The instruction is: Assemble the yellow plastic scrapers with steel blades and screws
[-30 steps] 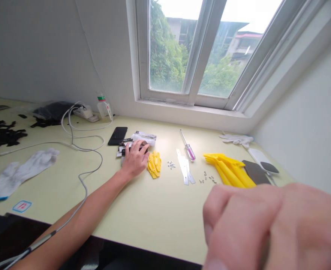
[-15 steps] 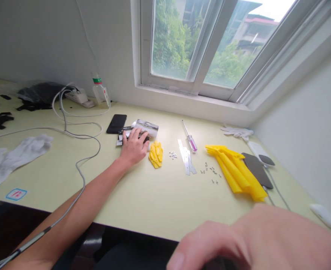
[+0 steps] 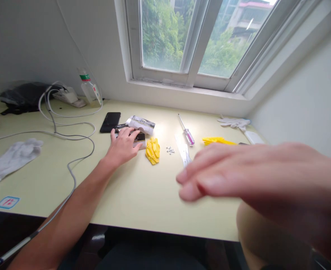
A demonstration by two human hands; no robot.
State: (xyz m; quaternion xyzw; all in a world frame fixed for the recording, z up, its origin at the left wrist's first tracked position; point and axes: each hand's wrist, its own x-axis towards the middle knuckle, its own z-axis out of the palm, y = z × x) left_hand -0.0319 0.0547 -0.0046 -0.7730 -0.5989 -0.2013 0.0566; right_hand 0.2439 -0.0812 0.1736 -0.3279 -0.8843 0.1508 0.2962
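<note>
Red figures, apparently "12", on a blue-bordered sticker (image 3: 8,202); small print on packaging (image 3: 142,125) and bottle (image 3: 88,92) illegible

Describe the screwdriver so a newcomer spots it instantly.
Below the window is a pale table. On it, right of the clustered yellow pieces, lies the screwdriver. Unlike the flat metal strips nearby, it has a slim shaft and purple-streaked handle.

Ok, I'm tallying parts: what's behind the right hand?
Just past the right hand, metal strips and a yellow item's far edge show; the item's remainder, and anything else covered, can't be seen.
</note>
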